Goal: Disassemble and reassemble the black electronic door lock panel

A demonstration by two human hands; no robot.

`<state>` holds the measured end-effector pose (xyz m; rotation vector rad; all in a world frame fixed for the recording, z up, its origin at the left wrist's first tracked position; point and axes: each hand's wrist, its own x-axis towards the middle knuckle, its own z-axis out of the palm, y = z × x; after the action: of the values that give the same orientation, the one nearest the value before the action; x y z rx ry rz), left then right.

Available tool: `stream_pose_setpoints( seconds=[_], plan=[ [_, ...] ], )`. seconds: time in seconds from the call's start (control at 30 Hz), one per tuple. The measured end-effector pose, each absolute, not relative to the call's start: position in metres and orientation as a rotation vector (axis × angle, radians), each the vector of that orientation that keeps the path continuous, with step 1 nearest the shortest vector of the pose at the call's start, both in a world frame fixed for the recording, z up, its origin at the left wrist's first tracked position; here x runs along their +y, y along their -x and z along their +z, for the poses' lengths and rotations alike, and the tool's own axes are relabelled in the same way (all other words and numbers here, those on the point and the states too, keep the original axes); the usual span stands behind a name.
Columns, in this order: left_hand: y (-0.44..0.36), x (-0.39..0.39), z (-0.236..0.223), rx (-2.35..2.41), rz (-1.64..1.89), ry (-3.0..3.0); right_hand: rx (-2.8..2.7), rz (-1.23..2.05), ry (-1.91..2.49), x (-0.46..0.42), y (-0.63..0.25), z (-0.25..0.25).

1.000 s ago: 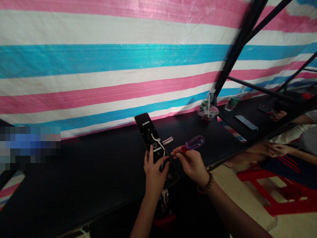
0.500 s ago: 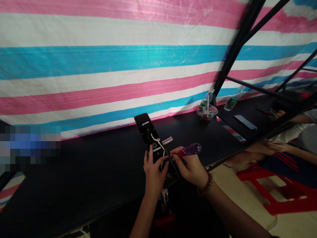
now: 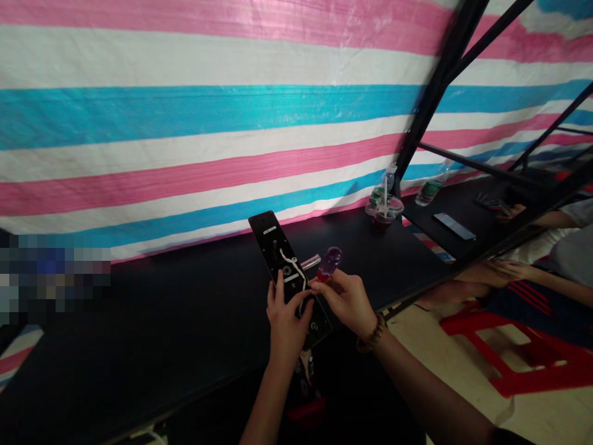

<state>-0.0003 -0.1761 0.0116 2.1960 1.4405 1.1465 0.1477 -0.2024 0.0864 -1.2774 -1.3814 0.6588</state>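
Note:
A long black panel (image 3: 269,238) with a white cable (image 3: 293,260) and small fittings lies slanted on the black table (image 3: 185,309). My left hand (image 3: 288,318) lies over its lower half with fingers spread, some near its left edge, the index finger reaching to the cable's lower part. At the panel's right edge, my right hand (image 3: 349,303) is closed on a screwdriver with a clear purple handle (image 3: 330,262) and a red collar. The handle tilts up; its shaft and tip are hidden by my fingers. The two hands nearly meet at the fingertips.
A clear tube-like object (image 3: 310,262) lies beside the panel. Farther right stand a drink cup (image 3: 387,213) and a bottle (image 3: 376,196); past the frame post (image 3: 424,111) are another bottle (image 3: 428,191) and a phone (image 3: 454,226). A red stool (image 3: 500,371) holds a seated person.
My right hand has moved a little left and up, and the screwdriver handle has swung from pointing right to standing more upright. My left hand stays on the panel.

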Motion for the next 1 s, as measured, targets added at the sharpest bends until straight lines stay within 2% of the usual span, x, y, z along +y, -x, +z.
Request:
stream_pose_setpoints(
  seconds=[0.23,0.47,0.7,1.0],
  plan=[
    [0.000,-0.176,0.011,1.426,1.164,-2.199,-1.451,0.666,1.231,-0.210,-0.152,0.083],
    [0.000,-0.176,0.011,1.431,1.143,-2.185,-1.598,0.363,1.288,-0.218,-0.152,0.076],
    [-0.001,-0.177,0.012,1.427,1.142,-2.166,-1.519,0.439,1.281,-0.219,-0.154,0.073],
    [0.000,-0.177,0.011,1.411,1.150,-2.140,-1.588,0.317,1.300,-0.219,-0.155,0.078]
  ],
)
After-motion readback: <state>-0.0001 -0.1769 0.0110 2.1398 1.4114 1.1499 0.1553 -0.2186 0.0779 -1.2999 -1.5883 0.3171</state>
